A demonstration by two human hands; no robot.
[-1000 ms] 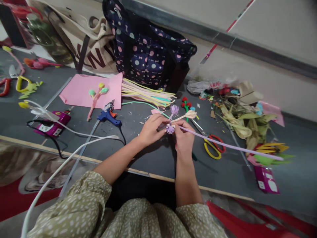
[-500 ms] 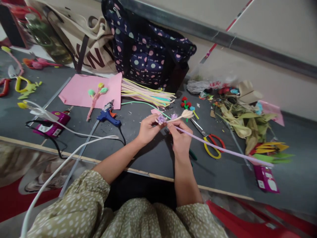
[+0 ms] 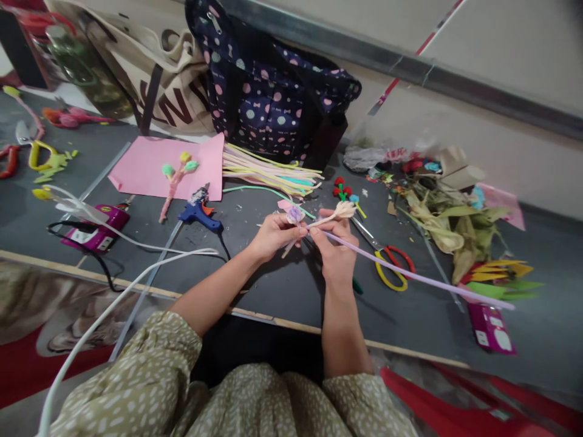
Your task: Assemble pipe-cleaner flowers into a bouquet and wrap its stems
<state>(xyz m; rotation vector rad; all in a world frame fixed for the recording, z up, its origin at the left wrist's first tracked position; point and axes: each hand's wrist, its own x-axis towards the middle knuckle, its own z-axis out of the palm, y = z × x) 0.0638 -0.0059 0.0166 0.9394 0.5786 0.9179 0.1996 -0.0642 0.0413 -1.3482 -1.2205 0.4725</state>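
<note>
Over the table, my left hand (image 3: 273,238) pinches a small purple pipe-cleaner flower (image 3: 295,214) by its base. My right hand (image 3: 337,250) is closed on a long purple pipe cleaner (image 3: 410,272), thumb and fingers meeting close to the left fingertips. The pipe cleaner's free length slants away to the right. A cream bud-shaped flower (image 3: 345,210) sticks up at my right fingers, its thin stem running toward the left hand. Fingers hide where the stems meet. Just right of my hands lie scissors (image 3: 392,267) with red and yellow handles.
A blue glue gun (image 3: 200,213) lies left of my hands, near pink paper (image 3: 136,164) and a bundle of pipe cleaners (image 3: 273,173). A white cable (image 3: 113,309) crosses the table edge. Dried husks (image 3: 437,218) lie at right, bags (image 3: 277,91) behind.
The purple flower has turned upward in my left fingers, and the purple pieces between the hands have come together. My right fingers have spread behind the cream flower; the pipe cleaner's free end shifted slightly right.
</note>
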